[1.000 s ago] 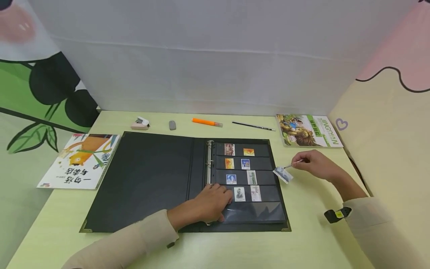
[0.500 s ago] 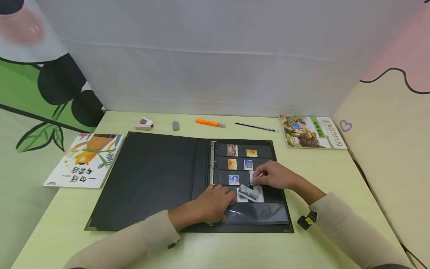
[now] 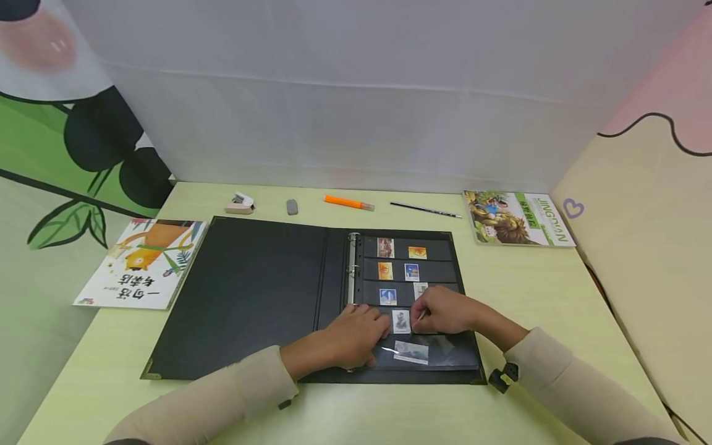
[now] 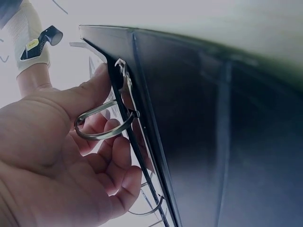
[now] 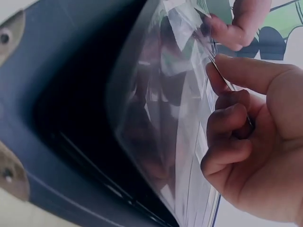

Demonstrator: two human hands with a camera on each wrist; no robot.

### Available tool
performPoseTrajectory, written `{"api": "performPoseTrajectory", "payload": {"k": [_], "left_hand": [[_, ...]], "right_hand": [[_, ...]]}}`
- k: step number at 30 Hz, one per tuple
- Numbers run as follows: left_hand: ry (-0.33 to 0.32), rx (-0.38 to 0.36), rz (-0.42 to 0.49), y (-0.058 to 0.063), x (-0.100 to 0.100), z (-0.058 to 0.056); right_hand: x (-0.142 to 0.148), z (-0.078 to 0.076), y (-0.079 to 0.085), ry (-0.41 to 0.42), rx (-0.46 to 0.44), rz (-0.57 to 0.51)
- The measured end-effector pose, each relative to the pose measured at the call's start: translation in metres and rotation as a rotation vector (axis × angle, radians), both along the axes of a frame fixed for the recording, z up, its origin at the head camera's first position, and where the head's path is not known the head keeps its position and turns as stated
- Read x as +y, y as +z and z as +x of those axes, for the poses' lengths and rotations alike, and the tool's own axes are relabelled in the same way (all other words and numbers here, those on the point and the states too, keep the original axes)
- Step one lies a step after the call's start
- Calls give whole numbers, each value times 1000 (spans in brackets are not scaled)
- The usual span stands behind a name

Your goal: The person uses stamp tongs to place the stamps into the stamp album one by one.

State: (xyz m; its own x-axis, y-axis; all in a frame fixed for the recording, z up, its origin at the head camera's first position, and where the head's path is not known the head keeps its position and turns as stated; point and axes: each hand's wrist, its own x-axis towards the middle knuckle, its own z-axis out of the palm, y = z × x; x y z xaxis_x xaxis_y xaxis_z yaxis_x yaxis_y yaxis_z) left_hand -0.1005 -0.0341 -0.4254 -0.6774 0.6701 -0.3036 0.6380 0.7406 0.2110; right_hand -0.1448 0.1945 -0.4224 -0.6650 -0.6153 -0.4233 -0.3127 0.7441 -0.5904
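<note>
A black stamp album (image 3: 261, 290) lies spread on the table, its right page (image 3: 439, 247) fastened by metal rings (image 4: 102, 125). Several stamps sit in rows on that page. A greyish stamp (image 3: 411, 352) lies tilted at the bottom clear strip; whether it is under the film I cannot tell. Over the page's lower right, my right hand (image 3: 445, 310) pinches slim metal tweezers (image 5: 226, 78), their tips hidden in the head view. My left hand (image 3: 356, 334) rests on the page beside the rings, fingers loosely bent. A portrait stamp (image 3: 401, 321) shows between the hands.
Behind the album are a small stapler (image 3: 240, 204), a grey eraser (image 3: 292, 207), an orange marker (image 3: 348, 203) and a pencil (image 3: 425, 210). One book (image 3: 141, 262) touches or nearly touches the album's left side; another book (image 3: 517, 219) lies at the back right.
My right hand has come in from the table's right side over the page, carrying the greyish stamp in the tweezers. The stamp now lies at the bottom strip, apart from the hand. My left hand stays put.
</note>
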Motion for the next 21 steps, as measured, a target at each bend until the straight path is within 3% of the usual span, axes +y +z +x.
{"api": "performPoseTrajectory", "payload": {"k": [15,19,21], "left_hand": [[5,-8,6,3,-2,0],[3,-9,18,3,-3,0],[-1,-5,26,3,-3,0]], "right_hand": [[-3,4,-2,47,3,-31],[6,-1,1,-1,40,-43],[16,-6,4,-69,81,-47]]}}
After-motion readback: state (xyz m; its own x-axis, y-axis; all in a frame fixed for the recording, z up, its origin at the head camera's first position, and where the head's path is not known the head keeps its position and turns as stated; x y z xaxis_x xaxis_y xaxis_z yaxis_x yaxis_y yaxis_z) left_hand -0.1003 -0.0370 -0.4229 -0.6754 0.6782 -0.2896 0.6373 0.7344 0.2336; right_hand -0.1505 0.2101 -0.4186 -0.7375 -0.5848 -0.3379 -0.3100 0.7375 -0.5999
